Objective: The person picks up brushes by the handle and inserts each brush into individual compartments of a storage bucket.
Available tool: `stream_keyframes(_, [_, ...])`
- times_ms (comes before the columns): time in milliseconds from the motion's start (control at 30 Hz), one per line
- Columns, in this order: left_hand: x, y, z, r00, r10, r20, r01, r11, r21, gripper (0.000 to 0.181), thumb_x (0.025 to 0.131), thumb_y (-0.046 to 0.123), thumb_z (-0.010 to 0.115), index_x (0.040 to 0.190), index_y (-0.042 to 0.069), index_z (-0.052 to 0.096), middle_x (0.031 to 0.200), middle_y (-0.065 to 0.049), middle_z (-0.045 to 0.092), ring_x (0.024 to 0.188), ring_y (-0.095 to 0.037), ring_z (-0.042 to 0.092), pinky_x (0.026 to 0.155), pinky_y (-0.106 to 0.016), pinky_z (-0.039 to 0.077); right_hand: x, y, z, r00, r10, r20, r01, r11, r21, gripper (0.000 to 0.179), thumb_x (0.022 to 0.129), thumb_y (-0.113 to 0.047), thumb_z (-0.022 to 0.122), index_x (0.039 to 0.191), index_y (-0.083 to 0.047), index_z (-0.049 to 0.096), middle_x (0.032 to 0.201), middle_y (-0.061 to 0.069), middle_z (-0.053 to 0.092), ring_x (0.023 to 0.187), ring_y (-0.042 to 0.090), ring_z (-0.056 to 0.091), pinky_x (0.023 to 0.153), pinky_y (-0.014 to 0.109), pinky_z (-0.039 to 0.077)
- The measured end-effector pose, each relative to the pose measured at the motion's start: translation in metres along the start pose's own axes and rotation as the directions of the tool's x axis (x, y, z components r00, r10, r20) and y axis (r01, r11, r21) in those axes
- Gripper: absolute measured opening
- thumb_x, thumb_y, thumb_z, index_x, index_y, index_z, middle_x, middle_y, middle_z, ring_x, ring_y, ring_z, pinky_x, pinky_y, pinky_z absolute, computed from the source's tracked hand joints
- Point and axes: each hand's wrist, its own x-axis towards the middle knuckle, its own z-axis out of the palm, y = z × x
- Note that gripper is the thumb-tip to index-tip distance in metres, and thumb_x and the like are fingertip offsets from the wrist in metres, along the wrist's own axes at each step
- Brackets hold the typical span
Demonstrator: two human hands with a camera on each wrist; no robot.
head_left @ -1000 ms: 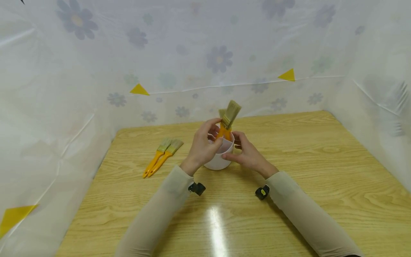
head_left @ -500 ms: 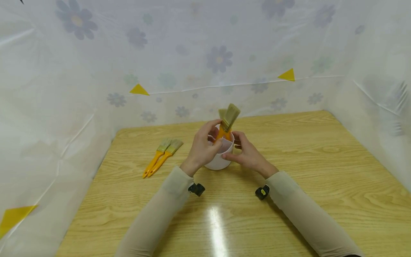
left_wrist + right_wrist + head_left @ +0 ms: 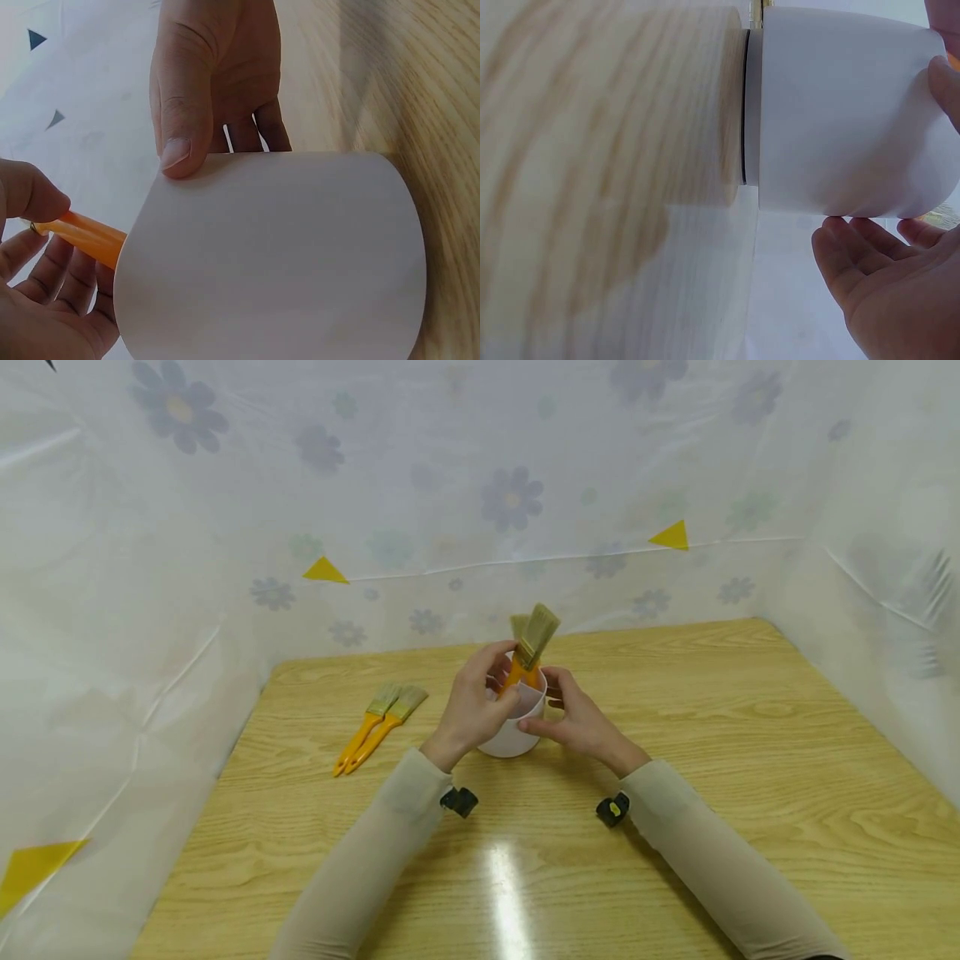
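Observation:
In the head view my left hand (image 3: 474, 700) pinches a paintbrush (image 3: 542, 628) between thumb and fingers, its bristles up and tilted right. Its orange handle (image 3: 91, 238) points down into a white cup-like holder (image 3: 507, 742) with a slanted rim; the handle's lower end is hidden. Behind it a second paintbrush (image 3: 519, 624) stands bristles up in the holder. My right hand (image 3: 581, 723) grips the holder's right side, thumb in front and fingers behind. In the right wrist view, the holder's wall (image 3: 847, 112) lies between thumb and fingers.
Two more paintbrushes (image 3: 382, 727) with orange handles lie side by side on the wooden table (image 3: 712, 735), left of the holder. A pale flowered sheet (image 3: 420, 485) hangs behind the table, with yellow triangles (image 3: 326, 570) on it.
The pinched paintbrush has sunk slightly lower into the holder, mostly in the first half second. The right hand, the holder and the brushes on the table have stayed put.

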Motion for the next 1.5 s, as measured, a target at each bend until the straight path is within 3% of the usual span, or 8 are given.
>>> stream_keyframes(267, [0.0004,-0.0020,0.0013,1.000,0.011,0.009,-0.011,1.000,0.024,0.059,0.080,-0.003,0.056,0.137,0.008,0.046,0.100,-0.006,0.056,0.080,-0.015,0.053,0.071,-0.031,0.050,-0.0002,0.0003,0.0001,1.000,0.005,0.002,-0.005,1.000,0.008,0.089,0.079,-0.048,0.074,0.147,-0.020,0.024,0.144,0.000,0.035,0.129,0.025,0.040,0.104,0.051,0.034])
stream_keyframes(900, [0.0015,-0.0033,0.0052,0.999,0.037,-0.004,-0.037,0.997,0.062,0.056,0.081,-0.002,0.057,0.135,0.006,0.048,0.095,-0.007,0.057,0.077,-0.017,0.052,0.067,-0.034,0.050,-0.0008,0.0009,0.0002,1.000,-0.002,0.017,0.002,1.000,0.023,0.088,0.080,-0.046,0.073,0.147,-0.022,0.022,0.148,0.008,0.032,0.130,0.029,0.038,0.104,0.054,0.033])
stream_keyframes(1500, [0.0002,-0.0025,0.0063,0.999,0.032,-0.011,-0.031,0.994,0.103,0.052,0.081,-0.003,0.059,0.132,0.003,0.048,0.099,-0.009,0.056,0.081,-0.020,0.052,0.070,-0.034,0.049,-0.0001,0.0018,-0.0001,1.000,-0.001,0.010,0.001,1.000,0.003,0.089,0.080,-0.048,0.073,0.148,-0.020,0.022,0.147,0.001,0.034,0.130,0.028,0.039,0.104,0.052,0.034])
